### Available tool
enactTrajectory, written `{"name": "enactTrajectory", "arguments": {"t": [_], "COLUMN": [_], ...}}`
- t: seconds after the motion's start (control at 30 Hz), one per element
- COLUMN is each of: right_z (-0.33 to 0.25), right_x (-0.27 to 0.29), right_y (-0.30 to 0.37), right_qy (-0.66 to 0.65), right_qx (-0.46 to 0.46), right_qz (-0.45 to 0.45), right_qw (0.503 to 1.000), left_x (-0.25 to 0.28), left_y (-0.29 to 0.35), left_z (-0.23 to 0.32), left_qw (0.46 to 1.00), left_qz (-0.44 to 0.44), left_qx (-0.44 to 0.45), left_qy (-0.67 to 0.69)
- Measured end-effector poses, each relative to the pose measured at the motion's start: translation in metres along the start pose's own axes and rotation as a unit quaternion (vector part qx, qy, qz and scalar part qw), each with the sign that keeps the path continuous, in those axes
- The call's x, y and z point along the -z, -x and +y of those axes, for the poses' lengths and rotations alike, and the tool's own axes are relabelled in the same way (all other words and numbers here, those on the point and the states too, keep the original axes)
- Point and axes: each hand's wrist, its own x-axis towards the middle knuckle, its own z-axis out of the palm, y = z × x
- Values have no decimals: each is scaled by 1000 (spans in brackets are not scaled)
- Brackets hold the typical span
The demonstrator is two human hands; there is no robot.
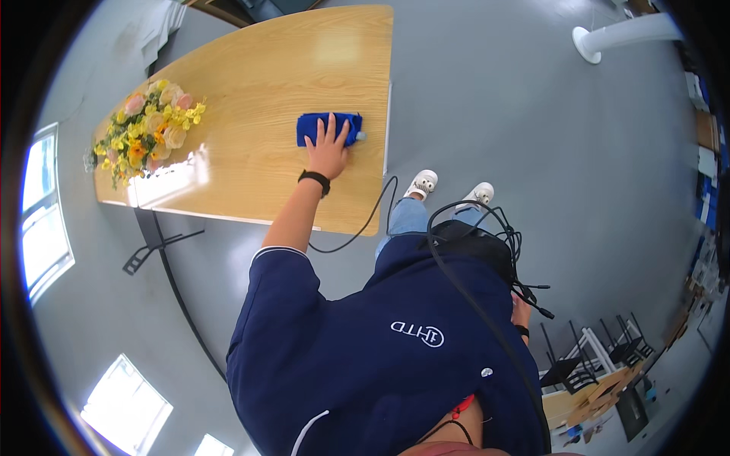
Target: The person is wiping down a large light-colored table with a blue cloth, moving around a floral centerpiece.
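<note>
A folded bundle of blue fabric (308, 129) lies on the wooden table, with a small pale tip (361, 136) at its right end. My left hand (328, 152) rests flat on top of this bundle, fingers spread and pointing away from me. A black band circles that wrist. At my right side hangs my right hand (520, 310), mostly hidden behind black cables (511, 239) and my clothing. Its fingers cannot be made out.
Yellow, pink and cream flowers (152, 129) stand at the table's (258, 91) left end. One cable loops from the table's near edge toward my waist. Stacked black chairs (570, 368) are at the lower right, and a white post (608, 38) rises at the upper right.
</note>
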Motion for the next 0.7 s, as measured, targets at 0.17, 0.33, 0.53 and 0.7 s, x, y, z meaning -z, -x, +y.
{"name": "enactTrajectory", "arguments": {"t": [0.17, 0.33, 0.53, 0.7], "right_z": [-57, -175, -303, -357], "right_x": [16, 4, -3, -2], "right_y": [-82, -126, -195, -227], "right_qy": [55, 168, 62, 110], "right_qx": [17, 101, 185, 200], "right_qz": [-77, -117, -193, -181], "right_qw": [995, 974, 962, 957], "left_x": [-14, -32, -46, -49], "left_y": [105, 158, 144, 107], "left_z": [54, 125, 172, 172], "left_qw": [998, 972, 895, 811], "left_qz": [-20, -22, 0, 28], "left_qx": [37, 205, 424, 545], "left_qy": [50, 113, 138, 210]}}
